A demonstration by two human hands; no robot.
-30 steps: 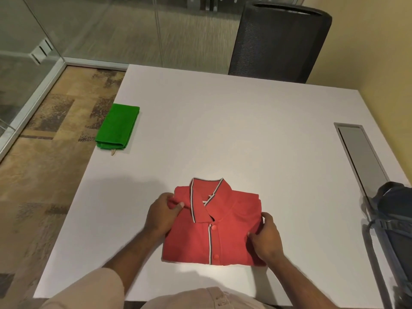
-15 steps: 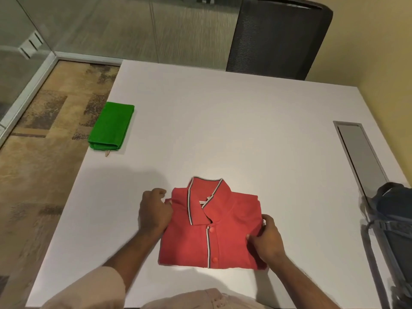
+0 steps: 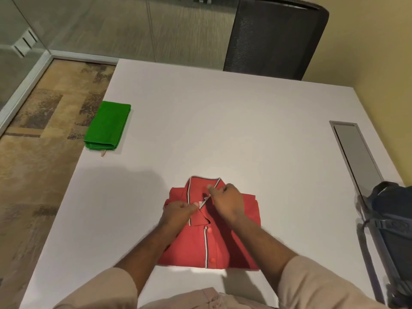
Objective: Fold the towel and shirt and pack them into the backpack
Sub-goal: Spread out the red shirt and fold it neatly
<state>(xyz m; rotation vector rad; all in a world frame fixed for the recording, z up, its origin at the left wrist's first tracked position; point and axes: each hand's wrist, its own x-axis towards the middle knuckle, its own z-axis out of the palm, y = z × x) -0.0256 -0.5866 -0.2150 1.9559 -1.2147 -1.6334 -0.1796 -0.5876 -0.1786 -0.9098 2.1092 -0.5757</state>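
Note:
A folded red shirt (image 3: 223, 248) with a striped collar lies on the white table (image 3: 223, 130) near the front edge. Both hands are at its collar. My left hand (image 3: 178, 212) pinches the left collar flap. My right hand (image 3: 227, 202) pinches the right collar flap, its fingers curled on the striped edge. A folded green towel (image 3: 107, 126) lies at the table's left edge, apart from the hands. The dark blue backpack (image 3: 392, 230) stands at the table's right edge, partly cut off by the frame.
A black mesh chair (image 3: 276, 36) stands behind the table's far side. A grey cable hatch (image 3: 356, 152) is set into the table on the right. A glass partition and patterned carpet lie to the left, a yellow wall to the right.
Both hands left the shirt's sides and came together at the collar. The camera tilted a little, so the table sits lower in view.

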